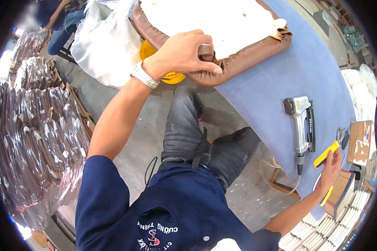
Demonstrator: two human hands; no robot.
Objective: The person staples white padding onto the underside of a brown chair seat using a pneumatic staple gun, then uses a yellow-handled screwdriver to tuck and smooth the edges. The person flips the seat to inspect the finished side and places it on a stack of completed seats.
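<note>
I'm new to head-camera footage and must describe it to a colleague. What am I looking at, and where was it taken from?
There is no machine: these are a person's own bare hands. The single picture comes from a fisheye camera worn on the head, looking down, so straight edges bend. The left hand has its grip on a corner of the brown, leather-like padded panel with a white upper side. The right hand holds a slim, bright yellow tool. On the blue-grey tabletop lie that panel and a silver-and-black, pistol-shaped tool.
</note>
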